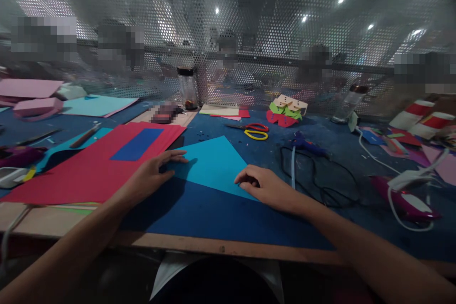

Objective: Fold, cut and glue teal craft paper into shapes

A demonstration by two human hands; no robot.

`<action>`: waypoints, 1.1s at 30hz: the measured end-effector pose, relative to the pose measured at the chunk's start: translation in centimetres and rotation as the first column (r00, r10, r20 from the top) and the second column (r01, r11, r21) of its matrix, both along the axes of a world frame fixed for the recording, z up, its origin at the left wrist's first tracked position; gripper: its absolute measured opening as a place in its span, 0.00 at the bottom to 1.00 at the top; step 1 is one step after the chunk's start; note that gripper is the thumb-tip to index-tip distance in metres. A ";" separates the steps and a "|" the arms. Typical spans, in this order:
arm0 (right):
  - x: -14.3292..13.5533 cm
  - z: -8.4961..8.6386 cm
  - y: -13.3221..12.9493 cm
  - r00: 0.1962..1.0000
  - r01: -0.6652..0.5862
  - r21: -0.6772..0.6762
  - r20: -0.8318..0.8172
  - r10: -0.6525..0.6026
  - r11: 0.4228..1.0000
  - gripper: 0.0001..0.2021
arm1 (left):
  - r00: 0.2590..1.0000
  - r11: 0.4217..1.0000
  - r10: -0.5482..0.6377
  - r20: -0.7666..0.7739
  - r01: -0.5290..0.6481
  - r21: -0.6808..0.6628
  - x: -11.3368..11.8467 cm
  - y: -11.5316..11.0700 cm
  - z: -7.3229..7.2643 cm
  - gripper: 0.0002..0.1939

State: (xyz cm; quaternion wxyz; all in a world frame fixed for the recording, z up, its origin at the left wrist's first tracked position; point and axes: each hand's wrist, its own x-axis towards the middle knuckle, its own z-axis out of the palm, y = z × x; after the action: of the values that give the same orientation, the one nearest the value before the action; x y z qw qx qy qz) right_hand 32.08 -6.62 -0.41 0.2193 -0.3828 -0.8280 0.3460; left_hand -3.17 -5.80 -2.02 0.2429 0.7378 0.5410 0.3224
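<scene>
A bright blue paper sheet lies on the dark blue tabletop between my two hands. My left hand hovers at its left edge, fingers apart, thumb separate, holding nothing. On the sheet's right corner is my right hand, its fingers curled; what they hold, if anything, is hidden. Left of my left hand, large red sheets lie in a stack, with a dark blue rectangle on top.
Scissors with red and yellow handles lie behind the sheet. A blue glue gun with a looping black cord is at the right, near a purple tool. A glass bottle stands before the perforated metal screen.
</scene>
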 end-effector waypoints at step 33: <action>-0.1 0.3 0.0 1.000 -0.024 -0.018 0.004 0.024 1.000 0.11 | 0.845 0.954 0.286 -0.452 -0.205 0.220 0.8 0.1 -1.3 0.37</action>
State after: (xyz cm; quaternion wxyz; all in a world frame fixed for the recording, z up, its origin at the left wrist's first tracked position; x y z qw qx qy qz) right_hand 31.94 -6.63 -0.14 0.2102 -0.3755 -0.8299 0.3551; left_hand -2.37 -5.67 -3.32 -0.0033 0.7361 0.6461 0.2016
